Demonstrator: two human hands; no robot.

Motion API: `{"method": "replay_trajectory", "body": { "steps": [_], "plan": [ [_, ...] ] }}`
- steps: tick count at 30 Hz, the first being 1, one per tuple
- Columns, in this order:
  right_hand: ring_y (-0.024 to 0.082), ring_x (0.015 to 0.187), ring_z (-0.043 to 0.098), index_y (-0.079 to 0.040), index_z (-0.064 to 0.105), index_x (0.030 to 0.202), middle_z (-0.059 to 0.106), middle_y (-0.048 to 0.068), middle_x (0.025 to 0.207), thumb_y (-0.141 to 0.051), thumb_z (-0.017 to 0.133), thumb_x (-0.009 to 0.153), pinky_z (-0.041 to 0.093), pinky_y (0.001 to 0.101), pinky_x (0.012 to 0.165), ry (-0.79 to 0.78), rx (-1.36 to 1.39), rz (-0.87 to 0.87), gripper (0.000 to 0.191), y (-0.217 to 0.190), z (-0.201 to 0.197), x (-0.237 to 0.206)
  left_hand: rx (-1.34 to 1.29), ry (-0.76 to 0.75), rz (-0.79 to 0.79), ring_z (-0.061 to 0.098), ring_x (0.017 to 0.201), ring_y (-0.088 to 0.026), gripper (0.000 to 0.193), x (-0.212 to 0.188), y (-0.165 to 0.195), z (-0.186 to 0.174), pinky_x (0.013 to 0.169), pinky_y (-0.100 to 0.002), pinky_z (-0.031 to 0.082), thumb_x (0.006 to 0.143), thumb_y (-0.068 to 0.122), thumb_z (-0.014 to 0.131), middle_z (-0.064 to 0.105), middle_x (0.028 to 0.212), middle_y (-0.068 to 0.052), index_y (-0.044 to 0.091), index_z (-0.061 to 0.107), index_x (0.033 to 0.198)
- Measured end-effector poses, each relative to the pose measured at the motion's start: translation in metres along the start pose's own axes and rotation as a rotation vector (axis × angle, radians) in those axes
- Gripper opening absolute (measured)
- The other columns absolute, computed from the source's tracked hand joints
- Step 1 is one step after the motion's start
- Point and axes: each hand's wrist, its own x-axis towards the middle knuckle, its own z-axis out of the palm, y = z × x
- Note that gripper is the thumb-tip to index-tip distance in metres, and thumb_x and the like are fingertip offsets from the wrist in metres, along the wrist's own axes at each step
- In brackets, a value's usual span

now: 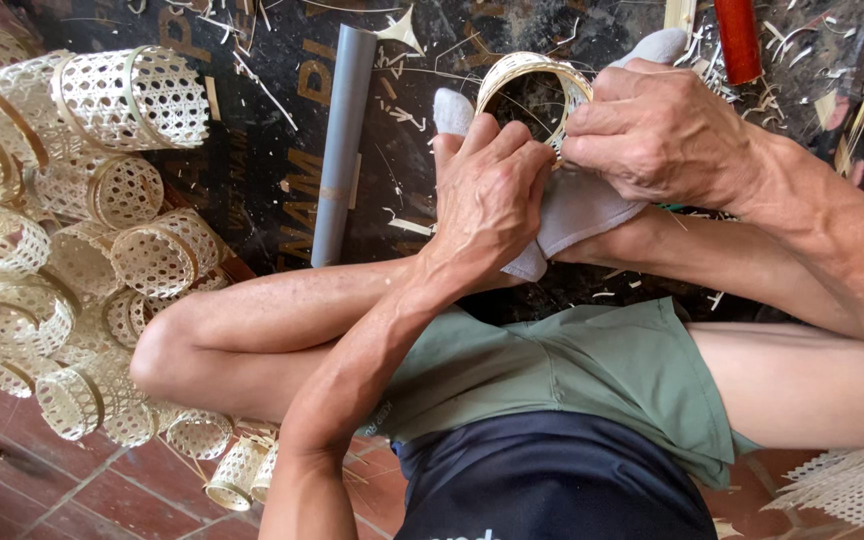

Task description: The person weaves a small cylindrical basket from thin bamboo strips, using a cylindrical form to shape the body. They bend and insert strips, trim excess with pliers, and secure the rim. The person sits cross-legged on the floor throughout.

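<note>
While both hands crowd the top centre, open mat lies at nine o'clock beside the grey pipe (342, 140); the left hand (492, 195) and right hand (657, 130) pinch a pale woven bamboo ring (527, 68), upright over a grey sock (582, 205); finished baskets (102, 200) pile at far nine o'clock on the dark mat (252, 180).
</note>
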Motion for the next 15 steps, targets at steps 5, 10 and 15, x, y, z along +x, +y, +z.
{"method": "replay_trajectory", "body": {
  "steps": [5, 10, 15],
  "plan": [
    [0.026, 0.082, 0.062, -0.004, 0.071, 0.088, 0.068, 0.005, 0.088, -0.006, 0.076, 0.072, 0.052, 0.0392, 0.074, 0.006, -0.007, 0.006, 0.017, -0.017, -0.014, 0.012, -0.013, 0.004, 0.026, 0.056, 0.094, -0.023, 0.006, 0.003, 0.007, -0.013, 0.082, -0.043, 0.036, 0.092, 0.018, 0.073, 0.061, 0.089, 0.001, 0.015, 0.073, 0.097],
    [0.031, 0.078, 0.063, 0.004, 0.067, 0.087, 0.065, 0.015, 0.083, 0.002, 0.077, 0.083, 0.05, 0.0416, 0.069, 0.201, 0.279, 0.127, 0.011, -0.036, -0.068, 0.045, -0.136, 0.093, 0.32, 0.057, 0.1, -0.026, 0.036, 0.003, -0.003, -0.085, 0.089, -0.041, 0.039, 0.093, 0.026, 0.079, 0.065, 0.104, -0.005, 0.007, 0.068, 0.122],
    [0.02, 0.07, 0.067, 0.002, 0.069, 0.093, 0.069, 0.009, 0.08, -0.001, 0.076, 0.088, 0.052, 0.0326, 0.062, 0.103, 0.587, 0.349, 0.009, -0.1, -0.075, 0.043, -0.652, -0.057, 0.105, 0.063, 0.086, -0.021, 0.029, -0.063, 0.018, -0.117, 0.082, -0.036, 0.049, 0.1, 0.017, 0.073, 0.065, 0.094, -0.007, 0.005, 0.067, 0.126]
  ]
}}
